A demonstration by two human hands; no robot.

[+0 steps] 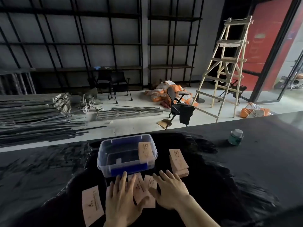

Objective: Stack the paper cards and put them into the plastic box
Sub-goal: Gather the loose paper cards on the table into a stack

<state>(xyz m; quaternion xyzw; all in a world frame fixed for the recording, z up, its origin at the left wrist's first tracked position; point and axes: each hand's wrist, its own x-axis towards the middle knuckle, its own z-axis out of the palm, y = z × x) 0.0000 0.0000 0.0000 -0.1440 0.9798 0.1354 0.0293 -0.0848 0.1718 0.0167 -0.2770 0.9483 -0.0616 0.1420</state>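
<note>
Both hands lie flat with fingers spread, gripping nothing: left hand (120, 196) and right hand (170, 192) press on loose paper cards (144, 187) overlapping between them. Card long axes run roughly 12 to 6 o'clock. One separate card (91, 204) lies at 9 o'clock of the left hand, which is nearer to it. Stacked cards (178, 163) sit at 1 o'clock of the right hand. Plastic box (113, 167) stands at 12 o'clock, just beyond the left fingertips, with one card (146, 150) inside
</note>
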